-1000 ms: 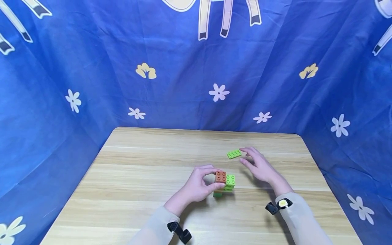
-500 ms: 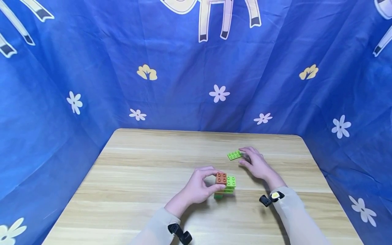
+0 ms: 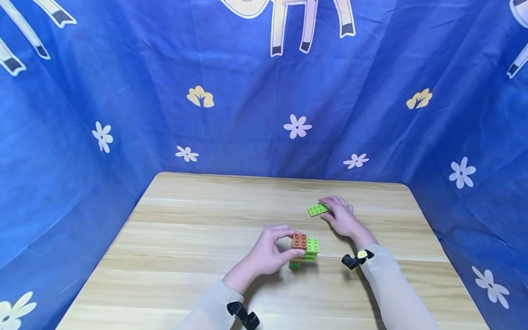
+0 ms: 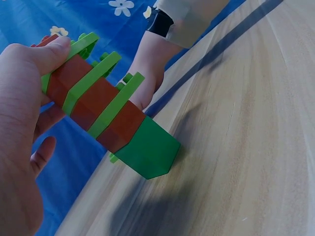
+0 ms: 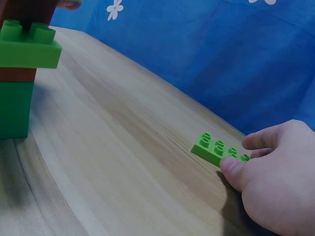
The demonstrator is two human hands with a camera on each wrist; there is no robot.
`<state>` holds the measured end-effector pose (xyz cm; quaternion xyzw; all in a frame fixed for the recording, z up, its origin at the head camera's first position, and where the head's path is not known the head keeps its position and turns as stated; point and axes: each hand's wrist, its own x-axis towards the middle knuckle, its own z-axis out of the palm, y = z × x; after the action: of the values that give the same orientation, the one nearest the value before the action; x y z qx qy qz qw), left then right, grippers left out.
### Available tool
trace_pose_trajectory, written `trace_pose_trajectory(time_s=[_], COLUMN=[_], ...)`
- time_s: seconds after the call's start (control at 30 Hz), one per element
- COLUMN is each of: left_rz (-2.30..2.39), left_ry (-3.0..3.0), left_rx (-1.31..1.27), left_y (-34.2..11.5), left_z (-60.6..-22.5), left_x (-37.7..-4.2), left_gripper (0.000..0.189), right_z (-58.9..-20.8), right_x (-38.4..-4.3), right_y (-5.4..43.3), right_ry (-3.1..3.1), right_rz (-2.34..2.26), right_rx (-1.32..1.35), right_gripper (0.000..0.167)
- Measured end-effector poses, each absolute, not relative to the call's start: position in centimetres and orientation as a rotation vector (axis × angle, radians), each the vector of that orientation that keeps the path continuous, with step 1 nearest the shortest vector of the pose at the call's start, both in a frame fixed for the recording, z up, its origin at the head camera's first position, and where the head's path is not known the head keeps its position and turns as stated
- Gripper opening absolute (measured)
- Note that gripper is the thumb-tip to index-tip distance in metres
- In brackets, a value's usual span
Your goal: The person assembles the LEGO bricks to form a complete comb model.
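Note:
Around the top of a toy brick tower (image 4: 120, 142) curl the thumb and fingers of my left hand (image 3: 264, 254). Reddish-brown bricks alternate with lime-green plates in it, above a dark green base brick (image 4: 150, 150) at the tabletop. The plates stick out to one side. Farther back, my right hand (image 3: 342, 220) pinches a flat lime-green plate brick (image 3: 316, 210) by its right end. In the right wrist view the thumb (image 5: 234, 169) lies along the near edge of this plate brick, studs facing up, with the fingers at its far side.
The wood-grain table (image 3: 185, 220) spreads out around both hands. Blue cloth (image 3: 247, 133) printed with flowers and animals hangs behind it and along both sides. A small black camera (image 3: 243, 315) is strapped to the left wrist, another (image 3: 356, 259) to the right.
My right hand has moved left onto the lime-green plate brick, and its thumb and fingers have closed on the end. The left hand keeps its hold on the tower.

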<state>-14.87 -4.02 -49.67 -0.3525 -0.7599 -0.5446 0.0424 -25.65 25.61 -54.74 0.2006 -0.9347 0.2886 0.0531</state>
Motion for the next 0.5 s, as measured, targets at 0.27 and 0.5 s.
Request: trace_pose_trajectory(time_s=[0.27, 0.5], left_rz=[-1.665, -1.66], left_ry=[-2.316, -2.336], left_rx=[-1.093, -1.077], left_y=[-3.97, -4.09], left_z=[-49.55, -49.66], left_x=[-14.82, -14.85], left_gripper=[0.036, 0.035], right_z=[-54.76, -54.56], right_x=[-25.87, -25.67], right_y=[25.24, 24.9], right_ry=[-2.891, -2.919], right_rz=[0.843, 0.858], right_rx=[0.592, 0.549], right_gripper=[0.044, 0.04])
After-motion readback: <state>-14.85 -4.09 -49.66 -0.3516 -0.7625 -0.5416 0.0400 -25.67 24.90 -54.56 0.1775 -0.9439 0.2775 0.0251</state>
